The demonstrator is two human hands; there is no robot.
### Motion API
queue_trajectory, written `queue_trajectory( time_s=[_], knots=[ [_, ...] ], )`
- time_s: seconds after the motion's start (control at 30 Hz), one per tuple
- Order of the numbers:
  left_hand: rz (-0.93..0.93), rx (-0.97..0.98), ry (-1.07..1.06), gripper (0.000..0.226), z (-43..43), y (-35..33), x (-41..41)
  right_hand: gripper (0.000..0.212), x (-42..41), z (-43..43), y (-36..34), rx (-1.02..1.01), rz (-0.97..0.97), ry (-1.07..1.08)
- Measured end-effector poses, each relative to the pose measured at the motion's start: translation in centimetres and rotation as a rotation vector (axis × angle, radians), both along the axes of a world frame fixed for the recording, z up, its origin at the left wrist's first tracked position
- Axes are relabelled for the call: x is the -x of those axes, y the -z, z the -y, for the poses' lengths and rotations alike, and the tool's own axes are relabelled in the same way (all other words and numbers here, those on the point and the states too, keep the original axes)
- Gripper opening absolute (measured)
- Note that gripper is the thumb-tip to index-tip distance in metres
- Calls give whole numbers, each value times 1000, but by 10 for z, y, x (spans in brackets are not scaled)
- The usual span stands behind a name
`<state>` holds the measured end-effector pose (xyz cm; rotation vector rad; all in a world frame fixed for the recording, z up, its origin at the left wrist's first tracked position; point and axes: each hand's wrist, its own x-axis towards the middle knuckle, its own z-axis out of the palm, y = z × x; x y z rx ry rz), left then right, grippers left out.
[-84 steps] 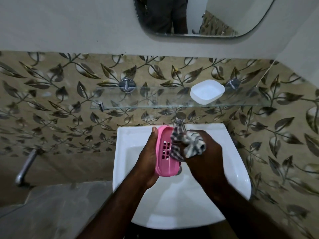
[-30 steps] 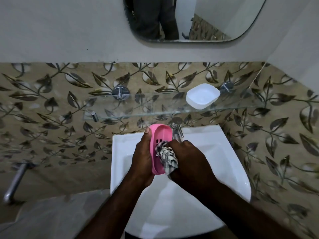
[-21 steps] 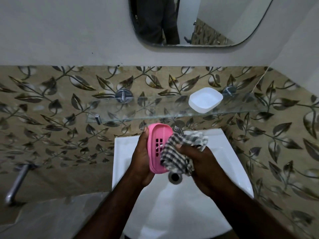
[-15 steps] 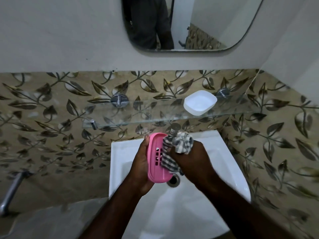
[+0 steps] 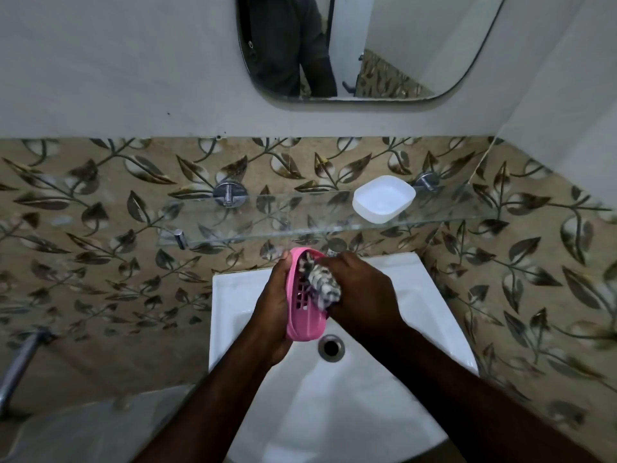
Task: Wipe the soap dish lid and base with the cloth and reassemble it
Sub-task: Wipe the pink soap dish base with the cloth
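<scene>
Two halves of the soap dish, apart right now. Pink slotted half (image 5: 304, 329) is up on edge over the sink (image 5: 417, 305), with the drain (image 5: 331, 347) just below it in view. Left grip (image 5: 272, 302) wraps its back, thumb at the top rim. Right grip (image 5: 364, 292) is closed round the bunched checked cloth (image 5: 322, 285) and presses it into the pink hollow. White half (image 5: 384, 198) sits on the glass shelf (image 5: 267, 225) above, well apart from both grips.

We judge both halves light, stiff, thin plastic, likely slick if damp. We'd hold by the long rims, not the slotted floor. Cloth is soft and should reach the corners. Wiping looks underway; we can't tell if the white half is done. Reassembly not yet done.
</scene>
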<state>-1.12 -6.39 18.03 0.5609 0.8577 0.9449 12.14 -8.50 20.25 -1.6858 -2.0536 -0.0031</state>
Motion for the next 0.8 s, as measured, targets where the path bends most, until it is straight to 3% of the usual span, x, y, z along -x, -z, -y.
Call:
queue_trajectory(
  time_s=[0.07,0.17,0.27,0.43,0.53,0.6,0.67,0.73,0.8],
  knots=[
    [-6,-39,-2,46,1,0,-1,24,3,-1,-1,76,-57,147],
    [-13,-39,6,44,8,4,-2,27,7,13,8,195,-185,204],
    [-2,-20,29,48,13,8,0,17,0,26,11,372,-590,224],
    [-86,-42,99,53,13,5,-12,14,-2,13,2,322,-953,206],
    [-70,-27,142,61,9,1,-10,10,-2,15,-8,419,-881,-59],
    [-74,-23,157,61,5,2,-4,27,-12,16,-8,467,-822,-128],
    [-118,-50,154,50,4,2,3,27,-29,10,-8,338,-898,-74],
    [-184,-72,205,54,4,4,8,20,-44,1,-11,224,-913,-85],
    [-244,-124,321,57,5,2,9,23,-46,-2,-19,283,-738,-202]
  ],
)
